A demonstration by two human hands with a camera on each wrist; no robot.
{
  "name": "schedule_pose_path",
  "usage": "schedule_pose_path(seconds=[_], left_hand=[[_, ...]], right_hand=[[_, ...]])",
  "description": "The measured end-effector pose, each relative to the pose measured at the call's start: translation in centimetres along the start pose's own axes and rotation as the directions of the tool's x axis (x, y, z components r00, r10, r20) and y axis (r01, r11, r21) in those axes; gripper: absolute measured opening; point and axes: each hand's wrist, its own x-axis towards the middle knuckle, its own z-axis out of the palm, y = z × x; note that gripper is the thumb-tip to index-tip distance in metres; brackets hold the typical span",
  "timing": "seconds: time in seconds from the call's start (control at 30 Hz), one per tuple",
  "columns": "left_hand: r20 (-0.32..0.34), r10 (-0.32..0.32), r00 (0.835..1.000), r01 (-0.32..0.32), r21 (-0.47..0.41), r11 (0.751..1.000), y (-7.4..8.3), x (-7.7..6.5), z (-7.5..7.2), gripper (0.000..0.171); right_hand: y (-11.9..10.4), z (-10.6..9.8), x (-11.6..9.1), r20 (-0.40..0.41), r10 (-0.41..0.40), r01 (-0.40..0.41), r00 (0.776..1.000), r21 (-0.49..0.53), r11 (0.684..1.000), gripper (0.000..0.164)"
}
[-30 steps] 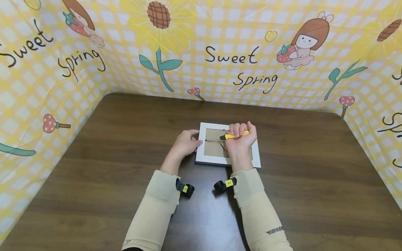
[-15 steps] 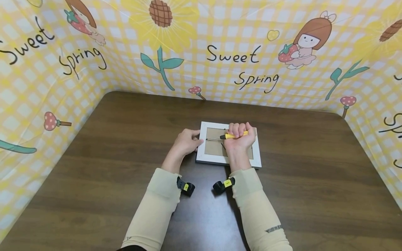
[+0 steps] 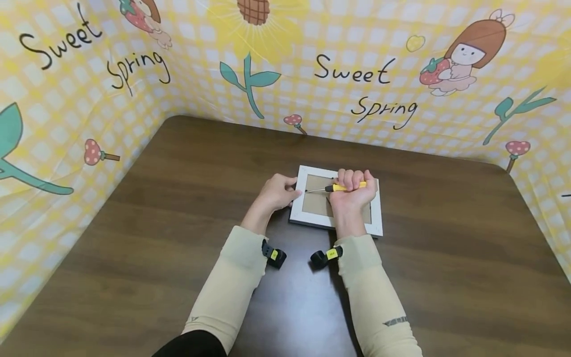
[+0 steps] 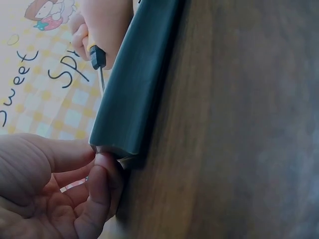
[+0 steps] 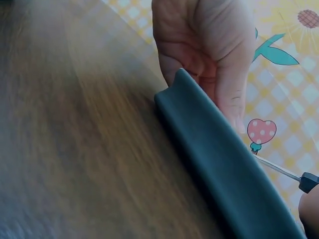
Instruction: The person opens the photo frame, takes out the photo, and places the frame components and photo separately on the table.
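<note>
A picture frame with a white back rim (image 3: 312,218) and brown backing board (image 3: 315,202) lies face down on the table. My left hand (image 3: 276,192) pinches its left edge between thumb and fingers. In my right hand (image 3: 354,194) is a screwdriver (image 3: 329,188) with a yellow and black handle, gripped in a fist above the backing. Its metal shaft points left, and the tip meets a small dark tab (image 3: 306,191) at the rim's inner left edge. Both wrist views show the frame's dark grooved side (image 4: 134,84); the left hand (image 5: 204,40) holds its corner.
A dark strip (image 3: 328,201) shows on the backing beside the right hand, partly hidden. The brown wooden table (image 3: 134,238) spreads around the frame. A yellow checked cloth (image 3: 348,29) with printed flowers stands behind it and along both sides.
The head view has tilted and shifted, so everything sits farther right and a little higher. Both hands keep their holds, and the screwdriver tip stays at the left inner edge.
</note>
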Motion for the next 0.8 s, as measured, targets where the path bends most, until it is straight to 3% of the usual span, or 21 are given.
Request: schedule_pose_path(seconds=[0.33, 0.57, 0.67, 0.8], left_hand=[[0.014, -0.020, 1.000, 0.020, 0.006, 1.000, -0.1, -0.4, 1.0, 0.046], [-0.008, -0.031, 1.000, 0.031, 0.001, 1.000, -0.2, -0.2, 0.5, 0.046], [-0.011, -0.031, 0.999, 0.030, -0.011, 0.999, -0.1, -0.1, 0.3, 0.046], [-0.004, -0.011, 1.000, 0.011, -0.019, 1.000, 0.2, 0.1, 0.3, 0.046]], right_hand=[[0.5, 1.4, -1.1, 0.146, -0.055, 0.080, 0.988, -0.166, 0.983, 0.053], [1.7, 2.5, -0.9, 0.220, -0.027, 0.088, 0.975, -0.274, 0.958, 0.052], [2.4, 3.4, -0.8, 0.260, 0.001, 0.097, 0.966, -0.365, 0.926, 0.051], [3.3, 4.5, -1.2, 0.288, 0.011, 0.149, 0.958, -0.528, 0.836, 0.050]])
